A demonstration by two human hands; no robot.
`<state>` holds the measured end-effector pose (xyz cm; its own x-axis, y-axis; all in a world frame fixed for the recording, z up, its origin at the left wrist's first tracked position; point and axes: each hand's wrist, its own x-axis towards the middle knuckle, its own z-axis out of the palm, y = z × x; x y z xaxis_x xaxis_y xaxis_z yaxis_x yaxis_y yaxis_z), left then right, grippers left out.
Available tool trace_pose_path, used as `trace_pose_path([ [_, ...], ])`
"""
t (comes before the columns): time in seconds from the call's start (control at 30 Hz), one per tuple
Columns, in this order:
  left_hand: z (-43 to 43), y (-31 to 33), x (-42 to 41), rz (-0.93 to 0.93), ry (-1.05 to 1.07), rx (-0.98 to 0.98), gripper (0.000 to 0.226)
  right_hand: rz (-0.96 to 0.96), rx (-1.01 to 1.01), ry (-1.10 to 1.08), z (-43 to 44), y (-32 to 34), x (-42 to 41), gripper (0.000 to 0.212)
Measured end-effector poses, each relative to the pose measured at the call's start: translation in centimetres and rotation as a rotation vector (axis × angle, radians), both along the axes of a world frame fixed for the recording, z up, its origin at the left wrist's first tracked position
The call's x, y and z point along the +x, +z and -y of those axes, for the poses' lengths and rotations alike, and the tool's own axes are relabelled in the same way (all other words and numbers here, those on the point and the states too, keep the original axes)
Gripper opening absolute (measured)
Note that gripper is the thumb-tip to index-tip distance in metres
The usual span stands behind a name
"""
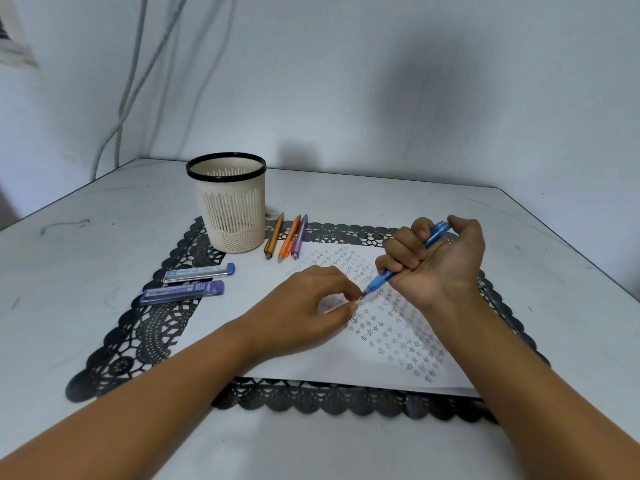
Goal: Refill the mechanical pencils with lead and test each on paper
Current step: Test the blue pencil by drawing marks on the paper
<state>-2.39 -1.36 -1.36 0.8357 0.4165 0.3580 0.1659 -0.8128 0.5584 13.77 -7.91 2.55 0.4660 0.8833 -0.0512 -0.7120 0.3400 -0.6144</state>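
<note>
Two fingertips [351, 301] of the left hand [304, 306] are pinching at the tip of the blue pencil [408, 261]; whether they are gripping a lead is too small to tell. The right hand [440, 258] is clenching the pencil's barrel in a fist, thumb at its cap, tip angled down above the paper [311, 358]. Lead is probably brittle, so a light pinch close to the nose would suit; the light, stiff plastic barrel is best held mid-body. Three more pencils [289, 239] are lying beside the cup [230, 209], two lead cases [194, 282] to the left.
</note>
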Motion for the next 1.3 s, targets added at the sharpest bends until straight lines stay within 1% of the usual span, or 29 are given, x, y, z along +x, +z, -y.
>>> trace_pose_path([
  [0.2, -0.1, 0.0, 0.1, 0.014, 0.005, 0.021, 0.016, -0.004, 0.011, 0.006, 0.0, -0.1, 0.1, 0.033],
  [0.67, -0.2, 0.0, 0.1, 0.064, 0.033, 0.011, 0.013, -0.035, 0.016, 0.052, 0.0, -0.1, -0.2, 0.037],
  [0.77, -0.2, 0.1, 0.1, 0.072, 0.086, 0.005, 0.015, -0.035, -0.011, 0.051, 0.0, 0.1, -0.1, 0.037],
  [0.93, -0.8, 0.4, -0.1, 0.144, 0.224, 0.011, 0.015, 0.128, -0.173, -0.013, 0.2, 1.0, 0.3, 0.027],
  [1.0, -1.3, 0.5, -0.1, 0.185, 0.291, 0.001, 0.013, 0.159, -0.206, -0.027, 0.1, 1.3, 0.6, 0.022],
  [1.1, -2.1, 0.7, -0.2, 0.262, 0.405, -0.009, 0.01, 0.096, -0.216, -0.027, 0.1, 1.6, 1.0, 0.017],
  [1.2, -2.6, 0.9, -0.2, 0.316, 0.508, -0.06, 0.015, 0.052, -0.199, -0.06, 0.1, 1.8, 1.3, 0.016],
  [1.27, -2.7, 0.9, -0.2, 0.321, 0.544, -0.068, 0.019, 0.101, -0.153, -0.114, 0.0, 1.9, 1.4, 0.014],
  [1.3, -2.7, 0.8, -0.2, 0.296, 0.541, -0.048, 0.021, 0.174, -0.133, -0.149, -0.1, 2.0, 1.4, 0.013],
])
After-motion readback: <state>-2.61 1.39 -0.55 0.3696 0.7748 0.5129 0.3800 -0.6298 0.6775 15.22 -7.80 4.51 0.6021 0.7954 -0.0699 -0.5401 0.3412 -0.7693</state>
